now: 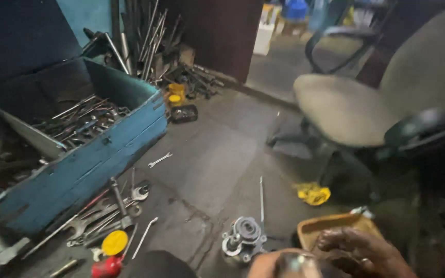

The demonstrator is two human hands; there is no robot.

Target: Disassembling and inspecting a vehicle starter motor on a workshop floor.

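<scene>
Fig.: my right hand [360, 251], fingers curled, rests on the rim of a tan tray [336, 226], near right; whether its grip holds anything I can't tell. Left hand [279, 263] clenched round a small metal part [295, 262], kept close for inspection. Pump-like assembly [243, 238] on floor, just left.

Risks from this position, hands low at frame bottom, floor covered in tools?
Loose steel spanners beside the blue wooden toolbox are a likely trip hazard. The thin metal rod by the grey round metal part could roll underfoot. The right hand blurs over the brown tray; its grip is unclear.
</scene>
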